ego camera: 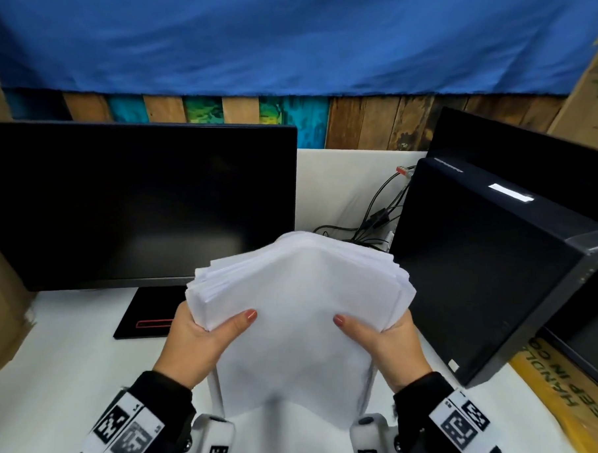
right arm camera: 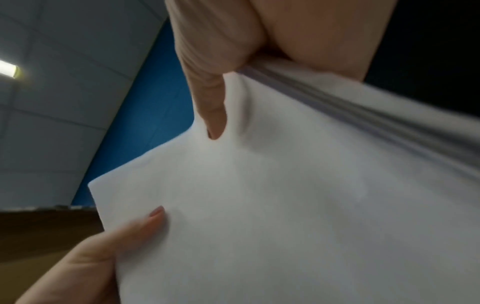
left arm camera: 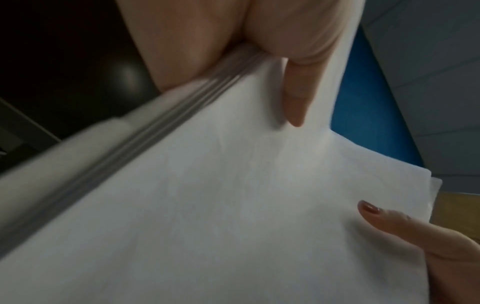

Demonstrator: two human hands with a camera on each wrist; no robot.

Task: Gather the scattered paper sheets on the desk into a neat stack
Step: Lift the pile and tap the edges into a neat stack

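Observation:
A thick bundle of white paper sheets [ego camera: 296, 315] is held up above the white desk [ego camera: 57, 367], its top edges fanned and uneven. My left hand [ego camera: 199, 340] grips the bundle's left side, thumb on the front and the other fingers hidden behind. My right hand [ego camera: 388, 342] grips the right side the same way. In the left wrist view the paper sheets [left arm camera: 207, 205] fill the frame, with my left hand [left arm camera: 259, 51] clamped over their edge. In the right wrist view my right hand [right arm camera: 233, 51] pinches the paper sheets [right arm camera: 285, 205] at their edge.
A dark monitor [ego camera: 135, 202] stands at the back left on a black base [ego camera: 147, 311]. A black computer tower [ego camera: 480, 263] stands at the right, with cables [ego camera: 376, 216] behind. Cardboard [ego camera: 3, 307] lines the left edge. A yellow printed box [ego camera: 565, 396] lies at the right front.

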